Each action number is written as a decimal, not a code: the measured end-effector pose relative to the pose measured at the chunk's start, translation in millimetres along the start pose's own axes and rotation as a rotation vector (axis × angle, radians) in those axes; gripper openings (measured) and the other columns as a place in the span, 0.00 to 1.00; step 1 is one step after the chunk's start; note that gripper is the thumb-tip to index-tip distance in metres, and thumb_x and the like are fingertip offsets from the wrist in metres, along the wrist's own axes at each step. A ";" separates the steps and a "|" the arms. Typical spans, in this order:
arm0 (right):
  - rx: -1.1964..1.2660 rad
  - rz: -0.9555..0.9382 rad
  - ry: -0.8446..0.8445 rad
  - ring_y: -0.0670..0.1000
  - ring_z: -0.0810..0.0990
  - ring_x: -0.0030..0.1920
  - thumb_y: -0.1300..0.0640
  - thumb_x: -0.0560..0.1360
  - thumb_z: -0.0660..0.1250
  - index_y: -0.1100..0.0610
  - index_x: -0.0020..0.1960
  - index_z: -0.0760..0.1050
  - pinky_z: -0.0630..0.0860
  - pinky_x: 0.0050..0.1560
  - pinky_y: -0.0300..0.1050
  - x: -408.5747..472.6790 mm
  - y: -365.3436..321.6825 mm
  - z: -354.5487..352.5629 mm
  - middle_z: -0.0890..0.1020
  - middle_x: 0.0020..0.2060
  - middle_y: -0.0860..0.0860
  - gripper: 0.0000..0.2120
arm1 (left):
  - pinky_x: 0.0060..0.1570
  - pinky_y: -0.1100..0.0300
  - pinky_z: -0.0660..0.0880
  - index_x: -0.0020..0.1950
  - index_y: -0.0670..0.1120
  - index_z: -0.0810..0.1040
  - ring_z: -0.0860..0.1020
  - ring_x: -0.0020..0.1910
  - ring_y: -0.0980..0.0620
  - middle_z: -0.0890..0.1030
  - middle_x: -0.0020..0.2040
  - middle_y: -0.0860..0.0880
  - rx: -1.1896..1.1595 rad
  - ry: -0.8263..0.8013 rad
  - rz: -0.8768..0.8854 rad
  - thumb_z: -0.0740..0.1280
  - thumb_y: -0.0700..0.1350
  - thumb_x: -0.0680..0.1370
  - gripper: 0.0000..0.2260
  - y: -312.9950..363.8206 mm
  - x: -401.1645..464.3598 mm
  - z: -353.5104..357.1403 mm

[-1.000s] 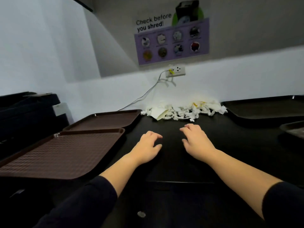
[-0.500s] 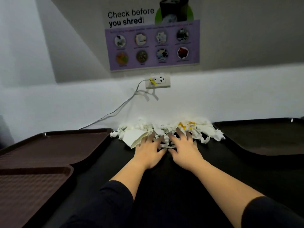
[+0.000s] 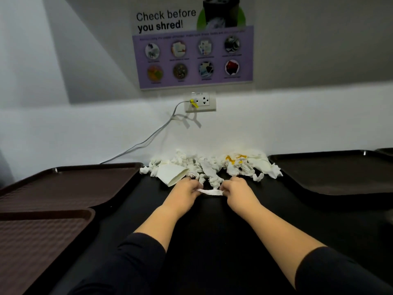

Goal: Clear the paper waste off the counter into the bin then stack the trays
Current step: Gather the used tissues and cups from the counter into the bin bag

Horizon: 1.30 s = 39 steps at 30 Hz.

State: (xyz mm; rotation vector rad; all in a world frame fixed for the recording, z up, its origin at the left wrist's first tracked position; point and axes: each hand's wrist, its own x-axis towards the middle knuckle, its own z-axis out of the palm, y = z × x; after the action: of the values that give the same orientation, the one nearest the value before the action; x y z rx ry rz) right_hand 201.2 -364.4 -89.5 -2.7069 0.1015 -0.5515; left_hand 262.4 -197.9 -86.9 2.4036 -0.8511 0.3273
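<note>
A heap of crumpled white paper waste (image 3: 214,165) lies against the wall at the back of the black counter (image 3: 204,220), with yellow stains on its right part and a flattened paper cup (image 3: 171,174) at its left. My left hand (image 3: 186,189) and my right hand (image 3: 239,189) sit at the heap's front edge, fingers curled, and together pinch a white paper strip (image 3: 209,192) stretched between them. Two brown trays lie on the left, one farther back (image 3: 70,186) and one nearer (image 3: 36,245). A dark tray (image 3: 333,173) lies on the right.
A wall socket (image 3: 201,102) with a grey cable (image 3: 148,138) running down to the left sits above the heap, below a "Check before you shred!" poster (image 3: 194,52). The corner of another tray (image 3: 386,151) shows at the far right.
My hands drew back slightly from the heap and closed; they now pinch a paper strip between them. The view moved closer to the wall.
</note>
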 end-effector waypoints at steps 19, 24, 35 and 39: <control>0.240 -0.197 0.263 0.57 0.71 0.54 0.69 0.75 0.63 0.62 0.50 0.79 0.65 0.50 0.40 -125.8 -59.4 -58.6 0.77 0.47 0.57 0.09 | 0.42 0.63 0.67 0.46 0.45 0.83 0.72 0.40 0.55 0.75 0.40 0.51 -0.035 0.192 -0.051 0.69 0.42 0.75 0.04 58.2 -163.5 -68.9; 0.293 -0.286 0.311 0.59 0.73 0.54 0.71 0.73 0.64 0.64 0.49 0.79 0.67 0.53 0.43 -131.1 -93.0 -85.6 0.79 0.47 0.60 0.08 | 0.39 0.59 0.69 0.48 0.45 0.84 0.74 0.39 0.51 0.76 0.41 0.48 -0.006 0.280 -0.047 0.67 0.39 0.75 0.07 71.4 -179.6 -100.1; 0.756 -0.394 0.166 0.50 0.80 0.51 0.70 0.75 0.63 0.58 0.46 0.77 0.74 0.51 0.31 -160.4 -203.8 -125.3 0.81 0.47 0.54 0.09 | 0.37 0.68 0.71 0.48 0.44 0.82 0.74 0.34 0.63 0.80 0.39 0.49 -0.064 0.338 -0.117 0.70 0.41 0.75 0.04 82.5 -247.1 -224.2; 0.889 -0.447 0.064 0.51 0.80 0.49 0.67 0.75 0.65 0.55 0.44 0.76 0.75 0.51 0.38 -177.6 -260.6 -118.8 0.81 0.44 0.53 0.08 | 0.44 0.66 0.73 0.50 0.43 0.83 0.76 0.38 0.57 0.83 0.41 0.47 -0.084 0.327 -0.261 0.72 0.43 0.73 0.07 77.7 -302.6 -273.9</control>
State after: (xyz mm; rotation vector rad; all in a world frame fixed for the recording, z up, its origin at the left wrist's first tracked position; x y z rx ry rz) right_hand -9.8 -138.6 44.9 -1.8292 -0.6013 -0.6139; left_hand -30.8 63.7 48.1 2.2631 -0.3918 0.5497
